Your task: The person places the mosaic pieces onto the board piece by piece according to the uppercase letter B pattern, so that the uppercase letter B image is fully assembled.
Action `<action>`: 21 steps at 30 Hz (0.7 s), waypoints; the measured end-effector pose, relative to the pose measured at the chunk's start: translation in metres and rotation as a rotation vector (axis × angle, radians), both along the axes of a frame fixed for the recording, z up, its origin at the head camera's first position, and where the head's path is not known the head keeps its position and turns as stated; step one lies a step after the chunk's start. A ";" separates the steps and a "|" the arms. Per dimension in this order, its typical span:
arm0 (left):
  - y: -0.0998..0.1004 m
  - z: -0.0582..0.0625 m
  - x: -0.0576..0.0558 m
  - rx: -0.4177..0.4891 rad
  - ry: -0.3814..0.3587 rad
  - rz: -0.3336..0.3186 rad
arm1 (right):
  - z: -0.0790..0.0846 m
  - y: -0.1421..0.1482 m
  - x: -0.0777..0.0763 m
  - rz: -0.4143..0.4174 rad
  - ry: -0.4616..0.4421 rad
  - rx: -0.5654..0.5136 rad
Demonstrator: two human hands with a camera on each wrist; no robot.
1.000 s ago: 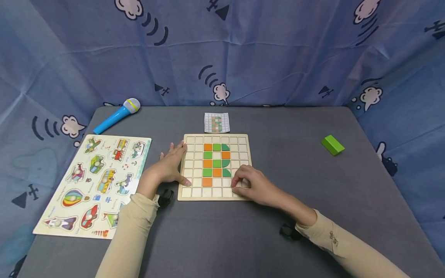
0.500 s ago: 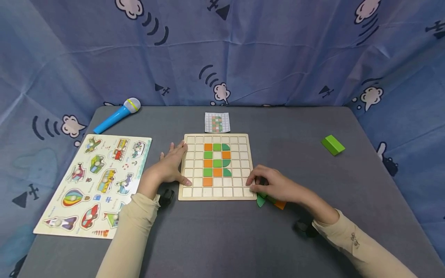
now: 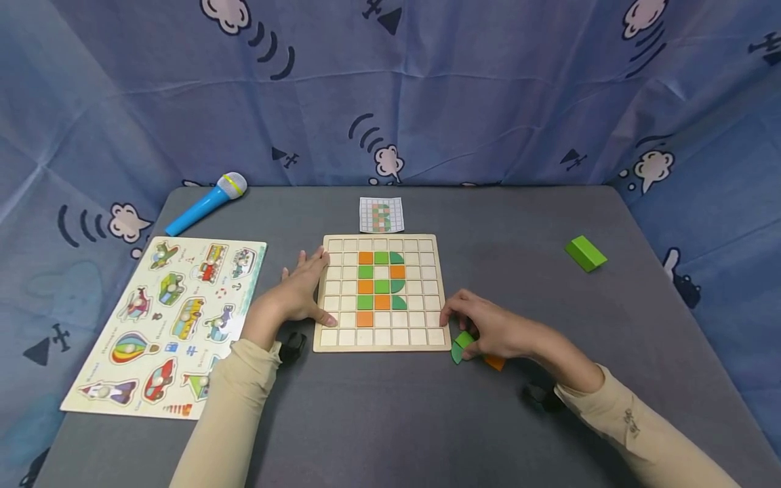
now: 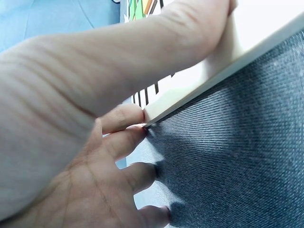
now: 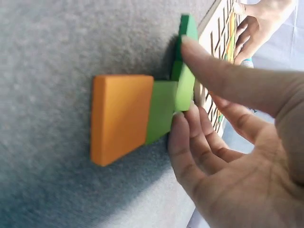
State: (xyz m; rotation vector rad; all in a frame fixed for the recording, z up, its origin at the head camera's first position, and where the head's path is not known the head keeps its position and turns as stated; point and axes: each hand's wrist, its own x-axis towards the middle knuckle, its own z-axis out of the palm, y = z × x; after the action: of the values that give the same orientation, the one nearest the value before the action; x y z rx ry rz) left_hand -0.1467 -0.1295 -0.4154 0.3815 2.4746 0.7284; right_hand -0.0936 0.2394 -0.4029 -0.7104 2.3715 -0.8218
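My left hand [image 3: 295, 293] rests at the left edge of a wooden grid board [image 3: 427, 339], its thumb lying on the board and its fingers spread along the edge. Orange and green square tiles and dark green rounded tiles sit in the board's cells. Beside the board's lower right corner, my right hand [image 3: 497, 329] pinches a light green square tile [image 5: 185, 88] between thumb and fingers. A dark green rounded tile [image 5: 188, 26] adjoins it. Another green tile [image 5: 161, 107] and an orange square tile [image 5: 126, 116] lie on the table by the hand.
A small printed pattern card [image 3: 381, 215] lies behind the board. On the left are a picture puzzle board [image 3: 146, 271] with vehicles and a blue toy microphone [image 3: 207, 203]. A green block [image 3: 586, 253] lies far right on the grey table [image 3: 610, 325].
My right hand has moved right, off the board's lower right cells to the loose tiles, where its fingers now close on a green one. My left hand stays in place.
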 end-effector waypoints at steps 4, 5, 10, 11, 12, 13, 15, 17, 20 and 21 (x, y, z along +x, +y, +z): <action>0.000 0.001 0.000 0.001 0.000 -0.001 | 0.001 0.002 0.001 -0.003 0.017 -0.009; 0.000 0.001 0.000 0.000 0.001 0.000 | 0.001 0.003 0.001 -0.001 0.021 -0.014; 0.001 0.002 0.001 -0.001 -0.001 0.005 | -0.001 0.007 0.001 -0.026 0.002 -0.029; 0.001 0.002 0.001 0.002 -0.003 0.007 | -0.001 0.008 0.000 -0.034 0.000 -0.033; 0.001 0.003 0.001 0.003 -0.005 0.008 | -0.002 0.008 -0.001 -0.042 0.002 -0.037; 0.001 0.003 0.001 0.004 -0.006 0.009 | -0.002 0.008 -0.002 -0.046 0.015 -0.044; 0.001 0.002 0.001 0.003 -0.007 0.007 | -0.004 0.006 -0.003 -0.050 0.061 -0.061; 0.001 0.002 0.001 -0.001 -0.008 0.006 | -0.007 0.002 -0.005 -0.065 0.112 -0.085; 0.000 0.001 0.000 -0.007 -0.010 0.003 | -0.011 -0.008 -0.007 -0.118 0.188 -0.137; 0.000 0.001 0.000 -0.006 -0.011 0.004 | -0.012 -0.011 -0.008 -0.142 0.199 -0.159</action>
State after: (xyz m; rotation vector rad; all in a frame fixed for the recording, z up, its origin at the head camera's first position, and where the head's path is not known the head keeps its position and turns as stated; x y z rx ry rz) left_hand -0.1467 -0.1295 -0.4144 0.3693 2.4673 0.7223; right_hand -0.1016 0.2281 -0.4145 -0.7219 2.5793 -1.0528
